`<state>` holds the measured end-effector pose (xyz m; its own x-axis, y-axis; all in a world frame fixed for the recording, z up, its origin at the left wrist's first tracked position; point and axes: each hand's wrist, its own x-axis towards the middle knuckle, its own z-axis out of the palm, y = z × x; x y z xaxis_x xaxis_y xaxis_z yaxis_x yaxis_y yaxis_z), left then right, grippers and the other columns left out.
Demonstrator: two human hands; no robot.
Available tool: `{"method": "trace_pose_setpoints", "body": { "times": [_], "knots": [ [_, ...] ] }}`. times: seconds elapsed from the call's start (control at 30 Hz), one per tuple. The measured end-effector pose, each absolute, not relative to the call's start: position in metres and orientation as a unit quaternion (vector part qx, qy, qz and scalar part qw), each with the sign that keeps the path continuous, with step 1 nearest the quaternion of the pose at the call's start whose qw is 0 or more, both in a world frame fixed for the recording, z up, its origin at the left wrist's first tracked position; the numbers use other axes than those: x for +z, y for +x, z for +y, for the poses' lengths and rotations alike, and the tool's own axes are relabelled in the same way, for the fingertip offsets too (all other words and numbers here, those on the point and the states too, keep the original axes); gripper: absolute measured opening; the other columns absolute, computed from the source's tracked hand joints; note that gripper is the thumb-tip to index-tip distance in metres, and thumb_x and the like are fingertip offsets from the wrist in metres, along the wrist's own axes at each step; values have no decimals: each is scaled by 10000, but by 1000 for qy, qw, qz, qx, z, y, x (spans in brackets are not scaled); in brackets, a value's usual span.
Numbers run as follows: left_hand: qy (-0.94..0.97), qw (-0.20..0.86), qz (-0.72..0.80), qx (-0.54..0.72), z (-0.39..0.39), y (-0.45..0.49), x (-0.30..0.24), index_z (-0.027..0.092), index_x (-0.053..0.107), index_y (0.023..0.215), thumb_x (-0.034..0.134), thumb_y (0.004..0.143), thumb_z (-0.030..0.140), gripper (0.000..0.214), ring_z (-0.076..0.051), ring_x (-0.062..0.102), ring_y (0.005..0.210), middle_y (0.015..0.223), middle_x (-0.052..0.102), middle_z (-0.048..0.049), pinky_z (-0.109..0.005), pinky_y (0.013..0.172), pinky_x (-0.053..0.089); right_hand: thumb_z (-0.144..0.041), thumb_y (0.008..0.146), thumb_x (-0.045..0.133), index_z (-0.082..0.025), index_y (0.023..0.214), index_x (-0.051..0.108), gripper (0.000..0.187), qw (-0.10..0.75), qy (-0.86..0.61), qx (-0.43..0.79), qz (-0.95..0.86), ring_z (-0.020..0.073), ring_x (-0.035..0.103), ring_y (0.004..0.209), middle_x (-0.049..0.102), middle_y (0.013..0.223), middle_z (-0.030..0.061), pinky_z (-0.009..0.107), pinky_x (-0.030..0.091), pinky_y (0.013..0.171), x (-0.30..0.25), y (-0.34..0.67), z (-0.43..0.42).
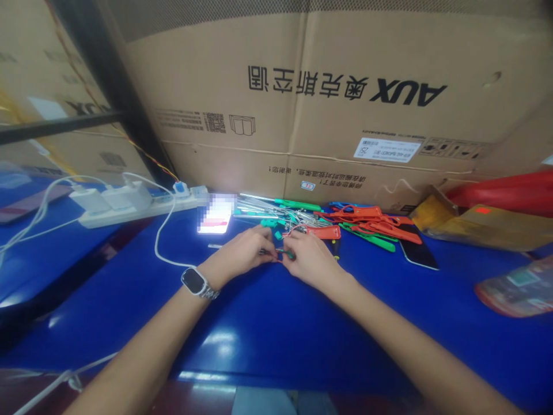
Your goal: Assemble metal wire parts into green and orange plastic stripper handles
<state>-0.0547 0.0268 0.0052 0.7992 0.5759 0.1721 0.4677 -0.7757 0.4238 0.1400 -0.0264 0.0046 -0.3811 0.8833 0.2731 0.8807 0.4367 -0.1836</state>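
Observation:
My left hand (248,252), with a watch (194,281) on its wrist, is closed in a pinch at the middle of the blue table. My right hand (310,253) is pinched just beside it, fingertips nearly meeting. Between them shows a short piece of thin red wire (279,261); a small green piece (288,252) sits at the right fingertips. What lies deeper in the fingers is hidden. A thin metal rod (215,246) pokes out left of my left hand. Just beyond the right hand lies an orange plastic handle (324,232) with thin wires.
A pile of orange handles (367,219), green handles (302,204) and metal rods lies behind my hands. A lit phone (216,216) and a power strip (140,207) are left. A dark phone (419,253) and plastic bottle (518,288) are right. A cardboard box (207,75) stands behind.

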Motion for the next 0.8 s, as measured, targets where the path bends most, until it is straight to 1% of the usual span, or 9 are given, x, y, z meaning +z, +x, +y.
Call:
{"method": "trace_pose_setpoints", "body": {
  "times": [0.1,0.17,0.2,0.27,0.33,0.4,0.5,0.63,0.8],
  "knots": [
    [924,203,289,146,25,-55,6,217,765,863,680,872,245,90,-196,595,896,934,629,-51,-312,813,477,-135,803,603,-185,739,597,82,174,-536,24,-826,175,560,713,630,828,62,285,347,632,5,139,-26],
    [917,219,293,158,24,-55,6,208,744,868,677,861,226,69,-197,598,912,969,623,-52,-317,830,480,-105,789,600,-185,732,578,100,197,-535,56,-820,158,544,682,622,821,50,272,339,612,3,140,-25],
    [913,222,297,170,23,-56,6,203,729,894,678,849,211,68,-198,598,926,994,621,-53,-320,838,482,-92,780,599,-186,725,567,114,213,-533,75,-815,146,530,660,614,808,39,264,337,603,1,141,-24],
    [905,213,313,195,23,-56,6,193,691,972,678,829,199,144,-209,596,959,1029,621,-59,-328,849,483,-73,767,599,-187,702,543,142,244,-526,106,-808,127,504,631,589,774,17,248,335,590,-3,143,-22],
    [901,201,328,200,24,-57,5,185,667,1009,657,847,221,166,-217,598,963,1018,634,-64,-332,843,484,-65,760,602,-187,677,523,167,268,-518,123,-803,119,490,624,565,745,5,238,334,588,-7,144,-21],
    [906,196,329,182,26,-57,3,184,679,977,615,893,254,127,-213,610,930,977,653,-65,-324,826,483,-65,758,605,-186,664,515,178,283,-512,133,-801,115,482,622,552,733,-1,233,336,590,-10,145,-20],
    [914,190,321,159,29,-56,2,190,704,925,564,936,259,157,-190,628,838,908,670,-57,-300,783,476,-63,758,593,-185,661,514,175,295,-506,139,-799,108,464,604,541,723,-6,230,333,585,-11,145,-20],
    [914,178,328,159,28,-54,3,189,706,894,574,926,228,141,-176,630,778,869,671,-51,-280,738,468,-58,744,591,-185,653,511,176,294,-507,134,-799,112,474,617,553,727,-2,232,331,589,-11,146,-19],
    [911,174,339,161,25,-52,5,184,700,843,587,901,187,127,-178,626,774,848,664,-53,-278,731,467,-81,723,622,-189,673,528,152,276,-522,132,-796,121,490,625,575,715,-5,235,323,591,-9,146,-16]
  ]
}}
